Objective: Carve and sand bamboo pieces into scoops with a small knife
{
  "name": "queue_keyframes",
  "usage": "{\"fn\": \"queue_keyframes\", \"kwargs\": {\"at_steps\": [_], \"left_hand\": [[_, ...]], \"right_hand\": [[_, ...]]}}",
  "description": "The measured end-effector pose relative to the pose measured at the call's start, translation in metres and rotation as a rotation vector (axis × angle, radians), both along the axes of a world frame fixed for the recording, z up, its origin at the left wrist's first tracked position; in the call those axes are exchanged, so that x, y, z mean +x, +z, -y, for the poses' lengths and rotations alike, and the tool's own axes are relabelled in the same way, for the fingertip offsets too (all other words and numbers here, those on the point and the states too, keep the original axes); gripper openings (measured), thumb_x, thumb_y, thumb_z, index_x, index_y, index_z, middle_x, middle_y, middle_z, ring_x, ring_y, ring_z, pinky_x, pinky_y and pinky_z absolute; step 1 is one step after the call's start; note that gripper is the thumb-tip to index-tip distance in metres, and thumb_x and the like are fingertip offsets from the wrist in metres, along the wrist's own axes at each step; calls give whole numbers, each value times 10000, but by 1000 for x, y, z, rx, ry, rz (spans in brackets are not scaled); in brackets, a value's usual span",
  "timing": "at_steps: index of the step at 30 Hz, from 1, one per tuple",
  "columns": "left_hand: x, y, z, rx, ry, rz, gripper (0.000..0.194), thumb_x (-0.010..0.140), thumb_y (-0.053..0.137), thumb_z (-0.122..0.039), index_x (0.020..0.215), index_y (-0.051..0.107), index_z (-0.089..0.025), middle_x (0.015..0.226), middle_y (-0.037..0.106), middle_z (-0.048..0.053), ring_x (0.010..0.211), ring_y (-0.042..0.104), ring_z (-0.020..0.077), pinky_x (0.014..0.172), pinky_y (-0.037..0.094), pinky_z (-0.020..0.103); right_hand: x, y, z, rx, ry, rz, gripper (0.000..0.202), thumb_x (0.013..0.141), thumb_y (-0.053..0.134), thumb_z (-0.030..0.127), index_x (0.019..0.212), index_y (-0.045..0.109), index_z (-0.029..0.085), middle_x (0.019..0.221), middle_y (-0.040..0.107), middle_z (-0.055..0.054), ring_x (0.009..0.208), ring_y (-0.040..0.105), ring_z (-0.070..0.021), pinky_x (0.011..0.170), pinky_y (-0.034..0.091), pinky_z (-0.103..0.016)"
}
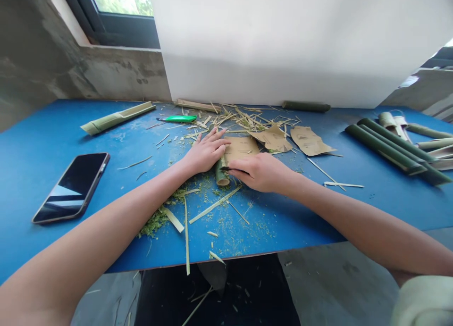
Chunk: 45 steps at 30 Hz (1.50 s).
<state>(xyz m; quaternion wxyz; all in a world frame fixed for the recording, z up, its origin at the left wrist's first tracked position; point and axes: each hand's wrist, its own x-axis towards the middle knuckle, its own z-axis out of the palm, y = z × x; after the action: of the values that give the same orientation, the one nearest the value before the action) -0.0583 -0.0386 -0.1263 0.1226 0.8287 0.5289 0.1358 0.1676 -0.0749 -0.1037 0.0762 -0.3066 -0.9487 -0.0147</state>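
Note:
A short green bamboo tube [222, 177] lies on the blue table, its pale open end towards me. My left hand [209, 152] rests over the tube, fingers draped across it and holding it down. From the right, my right hand [261, 172] is closed around a small tool with a dark, thin tip [225, 168]; most of it is hidden in my fingers. That tip touches or nearly touches the tube's side close to its near end. Brown sandpaper [242, 146] lies just beyond, partly behind my hands.
Torn sandpaper pieces [308, 140] and bamboo slivers [247, 120] litter the back. A green utility knife [181, 119] and a split bamboo piece [118, 118] lie back left. A phone [72, 187] is at left, green bamboo lengths [392, 146] at right. Green shavings [154, 222] lie near the front edge.

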Motion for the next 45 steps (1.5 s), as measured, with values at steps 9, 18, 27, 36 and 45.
{"fn": "queue_keyframes", "kwargs": {"at_steps": [9,18,27,36,45], "left_hand": [[-1,-2,0,1,-10,21,572,1090,227,-387,1539,571,-297,1805,226,-22,1691,93,272,1347,94,650],[-3,0,1,-11,7,26,566,1089,233,-402,1532,573,-308,1802,235,-25,1691,104,257,1353,59,633],[-2,1,2,-7,23,27,564,1086,235,-406,1526,573,-309,1798,251,-26,1689,115,261,1355,88,627],[-2,2,3,-3,36,20,556,1088,237,-399,1525,570,-313,1794,262,-32,1686,134,271,1355,88,638],[-2,3,4,-7,42,28,556,1083,244,-403,1516,578,-304,1792,269,-23,1687,127,265,1354,97,635]], "right_hand": [[3,-1,-1,74,-31,-48,386,1114,415,426,1104,744,225,859,768,-54,669,572,-166,608,191,-328],[2,-4,5,71,43,-56,422,1123,387,438,1095,754,232,859,766,-50,649,546,-157,610,192,-326],[2,2,5,-3,58,2,394,1108,410,446,1042,743,244,801,739,-43,633,536,-162,615,187,-331],[2,0,3,-36,44,-23,374,1103,421,436,1042,732,238,798,732,-43,642,546,-167,617,192,-332],[1,0,3,-48,44,1,348,1101,434,429,1081,731,248,829,743,-32,651,548,-164,624,203,-323]]}}
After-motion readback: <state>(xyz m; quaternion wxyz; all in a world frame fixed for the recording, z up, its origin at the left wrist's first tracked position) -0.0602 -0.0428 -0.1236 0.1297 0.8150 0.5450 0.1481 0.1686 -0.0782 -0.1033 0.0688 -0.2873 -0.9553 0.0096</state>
